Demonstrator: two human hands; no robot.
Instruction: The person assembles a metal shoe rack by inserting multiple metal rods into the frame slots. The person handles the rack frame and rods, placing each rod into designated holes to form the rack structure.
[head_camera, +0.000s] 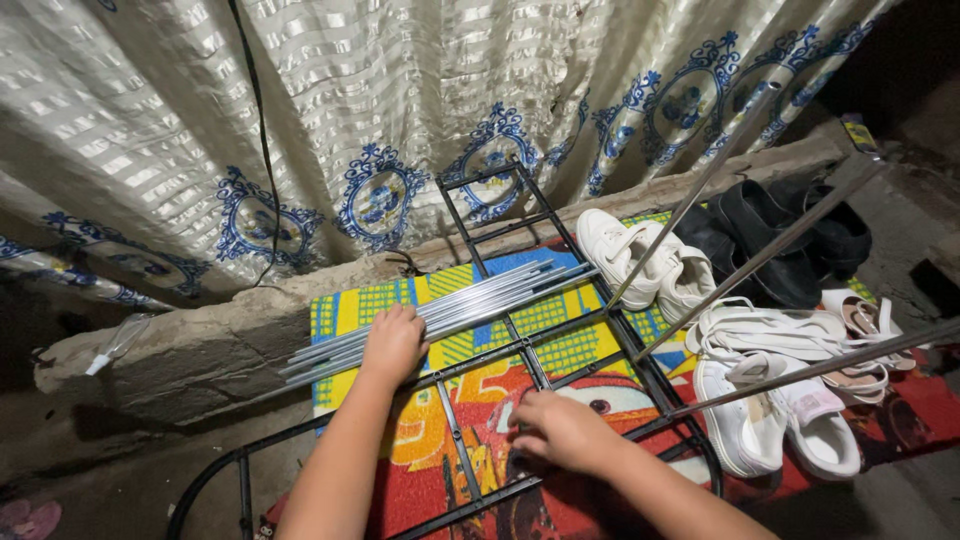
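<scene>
My left hand (392, 342) rests palm down on a bundle of thin silver metal rods (470, 295) lying on a colourful cartoon mat (470, 400). My right hand (560, 430) has its fingers curled around a crossbar of a black metal rack frame (520, 345) that lies over the mat. Three longer silver rods (770, 245) stick up from the frame's right side and slant toward the upper right.
White sneakers (640, 255), black shoes (770, 235), white sandals (770, 330) and another white pair (780, 420) crowd the right. A cream curtain with blue motifs (400, 120) hangs behind a low concrete ledge (190, 350). A black cable (262, 150) runs down the curtain.
</scene>
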